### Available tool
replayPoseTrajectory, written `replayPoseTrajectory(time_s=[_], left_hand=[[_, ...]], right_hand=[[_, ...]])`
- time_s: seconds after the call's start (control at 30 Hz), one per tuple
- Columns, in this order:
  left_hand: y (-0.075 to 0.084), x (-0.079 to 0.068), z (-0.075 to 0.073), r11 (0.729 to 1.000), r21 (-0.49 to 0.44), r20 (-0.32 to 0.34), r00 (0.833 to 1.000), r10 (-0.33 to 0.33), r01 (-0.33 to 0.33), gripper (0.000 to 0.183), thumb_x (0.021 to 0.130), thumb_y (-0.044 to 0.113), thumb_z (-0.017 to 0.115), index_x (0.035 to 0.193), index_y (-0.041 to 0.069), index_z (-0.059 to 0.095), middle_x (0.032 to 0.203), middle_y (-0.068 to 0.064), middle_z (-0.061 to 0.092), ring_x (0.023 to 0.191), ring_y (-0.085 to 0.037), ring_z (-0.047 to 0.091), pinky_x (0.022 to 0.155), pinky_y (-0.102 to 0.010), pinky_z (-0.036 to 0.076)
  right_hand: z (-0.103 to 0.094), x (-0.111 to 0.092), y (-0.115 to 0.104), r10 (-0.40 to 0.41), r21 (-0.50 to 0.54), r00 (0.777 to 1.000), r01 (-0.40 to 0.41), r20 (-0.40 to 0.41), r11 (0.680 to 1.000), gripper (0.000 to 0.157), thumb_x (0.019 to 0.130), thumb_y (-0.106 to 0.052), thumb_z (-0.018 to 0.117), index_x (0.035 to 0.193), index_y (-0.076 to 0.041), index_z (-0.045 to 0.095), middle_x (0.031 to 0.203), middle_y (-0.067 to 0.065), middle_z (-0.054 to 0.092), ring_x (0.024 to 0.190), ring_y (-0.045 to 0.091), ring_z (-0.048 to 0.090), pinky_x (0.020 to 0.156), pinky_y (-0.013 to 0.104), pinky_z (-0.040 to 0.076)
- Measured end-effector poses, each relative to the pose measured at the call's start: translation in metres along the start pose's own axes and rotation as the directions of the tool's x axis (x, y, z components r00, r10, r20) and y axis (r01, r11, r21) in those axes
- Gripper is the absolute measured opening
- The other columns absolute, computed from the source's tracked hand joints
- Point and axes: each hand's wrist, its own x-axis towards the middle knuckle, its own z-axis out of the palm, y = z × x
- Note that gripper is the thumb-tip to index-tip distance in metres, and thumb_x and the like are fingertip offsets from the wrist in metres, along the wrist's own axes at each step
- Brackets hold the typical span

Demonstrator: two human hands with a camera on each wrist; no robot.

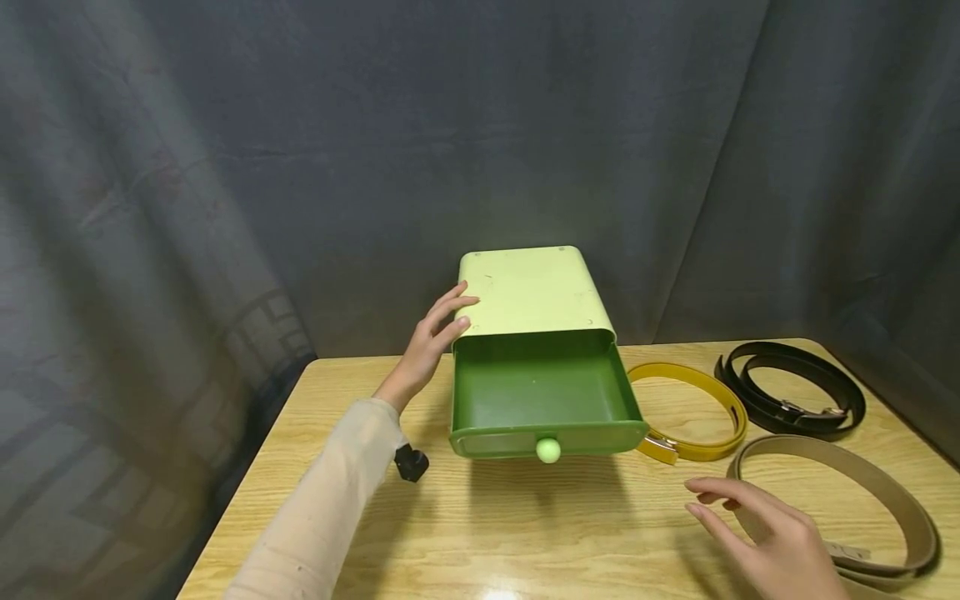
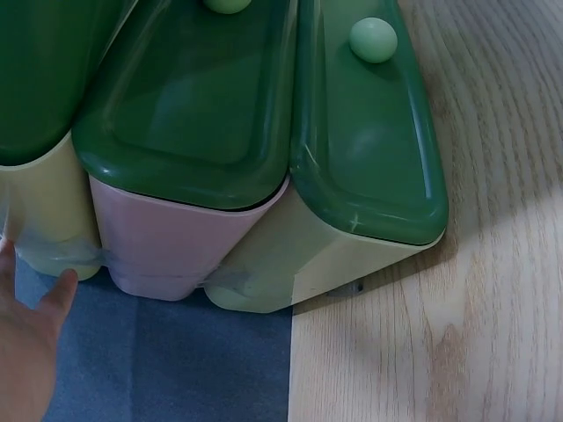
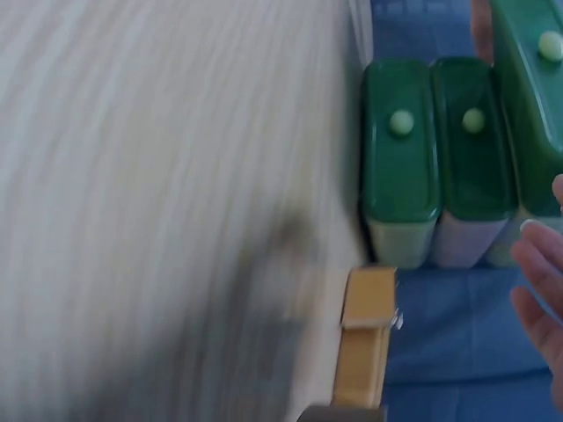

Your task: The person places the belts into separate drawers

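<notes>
A small drawer cabinet stands on the table, with a pale yellow-green top case (image 1: 536, 287) and its green top drawer (image 1: 547, 379) pulled out, bare inside. My left hand (image 1: 427, 350) rests on the case's left top edge, fingers extended. Below, the left wrist view shows a pink case (image 2: 167, 237) and a pale green case (image 2: 290, 251), their drawers in. My right hand (image 1: 772, 533) hovers to the right of the drawer, fingers loosely bent and holding nothing, near a taupe belt (image 1: 877, 475). In the right wrist view the round knob (image 3: 551, 46) of the top drawer shows close to the right hand's fingers.
Right of the cabinet lies a coiled yellow belt (image 1: 738, 417) with a metal buckle. A coiled black belt (image 1: 847, 392) lies farther right, at the back. Behind the wooden table (image 1: 480, 550) hangs a dark grey curtain (image 1: 375, 167).
</notes>
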Motion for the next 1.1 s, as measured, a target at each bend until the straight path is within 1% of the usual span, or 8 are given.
replayPoseTrajectory(time_s=[0.17,0.23,0.33,0.43,0.57,0.8,1.0,1.1], left_hand=[[-0.002,0.0,0.0,1.0,-0.004,-0.003,1.0,0.004,-0.004,0.041,0.102,0.008,0.046,0.139,-0.007,0.049,0.162,-0.015,0.02,0.149,-0.027,0.015,0.115,-0.057,0.023],[-0.002,0.0,-0.001,1.0,-0.005,-0.001,1.0,0.003,-0.003,0.041,0.102,0.008,0.046,0.14,-0.007,0.048,0.162,-0.014,0.02,0.149,-0.027,0.015,0.114,-0.057,0.024],[-0.002,0.0,-0.001,1.0,0.0,0.001,1.0,0.002,-0.002,0.04,0.102,0.009,0.046,0.14,-0.006,0.049,0.162,-0.014,0.02,0.149,-0.027,0.015,0.114,-0.057,0.024],[-0.001,0.0,0.0,1.0,0.003,0.001,1.0,0.004,-0.004,0.04,0.102,0.008,0.046,0.14,-0.006,0.049,0.162,-0.014,0.02,0.149,-0.027,0.015,0.114,-0.058,0.023],[0.0,0.0,0.001,1.0,-0.001,0.0,1.0,0.007,-0.007,0.04,0.102,0.007,0.046,0.14,-0.007,0.049,0.162,-0.015,0.02,0.149,-0.028,0.015,0.114,-0.058,0.023],[-0.001,0.001,0.0,1.0,0.01,0.003,1.0,-0.002,0.002,0.041,0.102,0.008,0.046,0.14,-0.006,0.049,0.162,-0.015,0.021,0.149,-0.027,0.016,0.114,-0.056,0.025],[-0.028,0.008,-0.002,1.0,0.001,-0.009,1.0,0.012,-0.012,0.041,0.102,0.009,0.046,0.141,-0.002,0.049,0.163,-0.007,0.021,0.149,-0.023,0.015,0.115,-0.057,0.023],[-0.036,0.009,-0.004,1.0,0.004,-0.017,1.0,0.025,-0.025,0.04,0.103,0.013,0.047,0.142,0.002,0.051,0.162,-0.001,0.023,0.149,-0.019,0.016,0.115,-0.055,0.024]], right_hand=[[-0.011,-0.008,0.011,0.056,-0.046,0.998,-0.057,-0.008,0.997,0.058,0.055,0.015,0.086,0.103,-0.016,0.075,0.095,-0.014,0.07,0.087,-0.013,0.057,0.076,0.003,0.044],[-0.017,-0.01,0.014,0.091,-0.065,0.996,-0.091,-0.011,0.994,0.055,0.057,0.014,0.086,0.102,-0.015,0.076,0.095,-0.016,0.07,0.088,-0.015,0.056,0.073,0.003,0.043],[-0.026,-0.013,0.018,0.18,-0.099,0.984,-0.179,-0.005,0.979,0.048,0.063,0.009,0.087,0.103,-0.016,0.075,0.096,-0.024,0.067,0.088,-0.018,0.052,0.066,0.004,0.044],[-0.035,-0.017,0.023,0.214,-0.093,0.977,-0.213,0.004,0.973,0.049,0.063,0.011,0.086,0.104,-0.014,0.075,0.098,-0.025,0.064,0.091,-0.016,0.05,0.065,0.003,0.044],[-0.042,-0.021,0.033,0.172,-0.098,0.985,-0.17,0.011,0.981,0.058,0.054,0.017,0.086,0.103,-0.011,0.075,0.1,-0.025,0.063,0.093,-0.017,0.052,0.069,0.002,0.045],[-0.053,-0.031,0.054,0.077,-0.152,0.997,-0.077,-0.001,0.985,0.061,0.048,0.015,0.087,0.102,-0.009,0.075,0.107,-0.033,0.057,0.097,-0.022,0.048,0.077,0.001,0.041],[-0.062,-0.039,0.074,0.042,-0.13,0.999,-0.04,0.015,0.991,0.065,0.041,0.02,0.086,0.102,0.0,0.073,0.109,-0.031,0.057,0.098,-0.02,0.048,0.08,0.002,0.039],[-0.065,-0.046,0.083,0.08,-0.109,0.996,-0.077,0.027,0.991,0.064,0.044,0.019,0.087,0.104,0.003,0.072,0.11,-0.03,0.057,0.099,-0.018,0.047,0.078,0.002,0.039]])
